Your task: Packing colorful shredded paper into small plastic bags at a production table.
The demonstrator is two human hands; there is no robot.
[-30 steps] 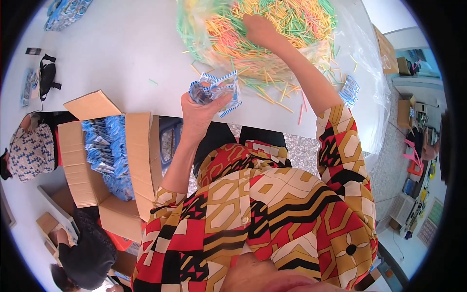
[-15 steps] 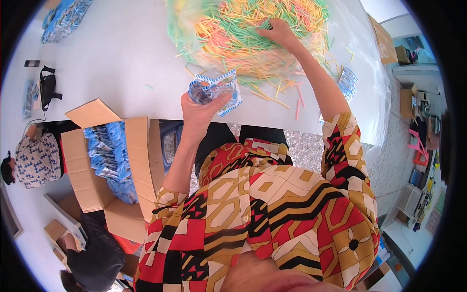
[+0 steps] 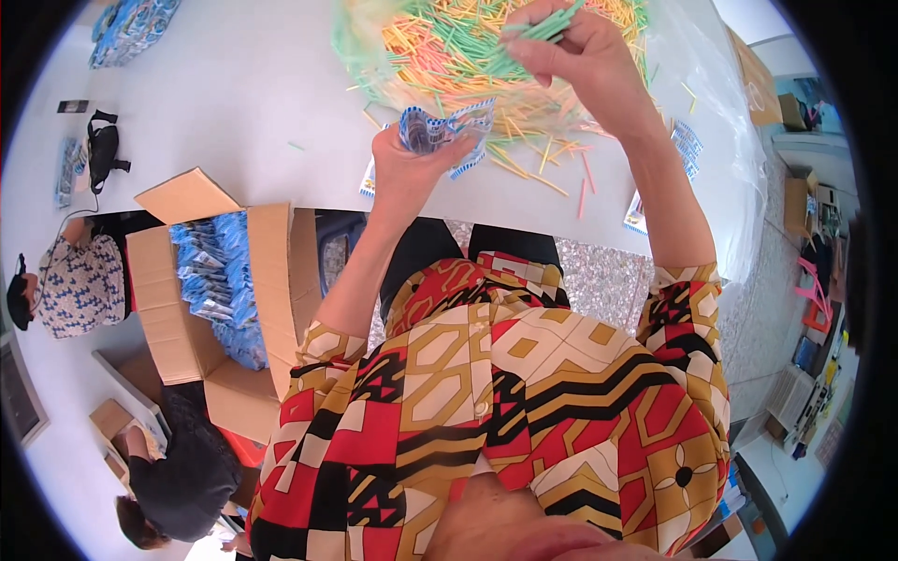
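The left hand [image 3: 412, 173] is clamped on a blue-and-white printed packet [image 3: 470, 120], thumb across its near face, and holds it above the bench [image 3: 253, 103] close to its near edge. The packet's sides stand apart, with a see-through, bluish part toward the left. The right hand [image 3: 589, 75] is closed on a small bundle of green sticks [image 3: 544, 28] — thin and straw-like — pinched between thumb and fingers, with the ends poking out past the fingertips. It is farther from the body than the left hand and well apart from the packet.

Under and beyond the right hand spreads a big heap of sticks [image 3: 449, 56] in green, yellow, orange and pink, lying in a clear plastic bag [image 3: 360, 70] on the bench. Loose sticks lie between the heap and the near edge, among them a pink stick [image 3: 582, 198]. To the right, partly behind the right forearm, a printed packet [image 3: 686, 148] lies flat; a white-and-blue packet [image 3: 636, 215] sits by the near edge.

Left of the person, below the bench top, an open carton [image 3: 168, 304] holds many blue packets [image 3: 215, 271] packed close together. More packets [image 3: 131, 30] lie at the far left of the bench. Two co-workers are at the left: one in a patterned top [image 3: 84, 290], another in black [image 3: 182, 477].
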